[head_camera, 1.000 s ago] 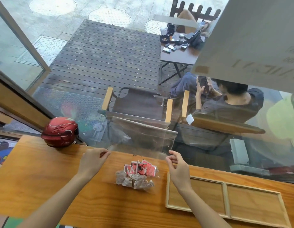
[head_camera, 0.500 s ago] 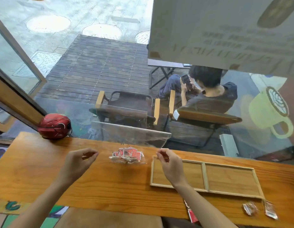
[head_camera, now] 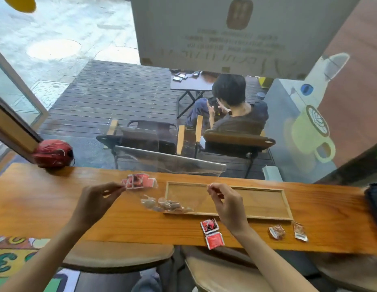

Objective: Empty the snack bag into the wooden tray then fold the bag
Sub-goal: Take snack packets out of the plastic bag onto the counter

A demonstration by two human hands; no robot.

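The left hand (head_camera: 94,202) and right hand (head_camera: 227,204) each pinch a corner of the clear snack bag (head_camera: 168,167) with curled fingers. The bag stretches between them above the counter (head_camera: 46,207), red packets (head_camera: 139,181) just beyond the left fingers, the wooden tray (head_camera: 286,207) under the right fingers

A long orange-brown wooden counter (head_camera: 56,203) runs along a large glass window (head_camera: 82,60). Outside lie dark grey deck boards (head_camera: 111,95), wood-armed dark chairs (head_camera: 149,135) and a seated person (head_camera: 236,110). A red helmet (head_camera: 53,153) rests far left.
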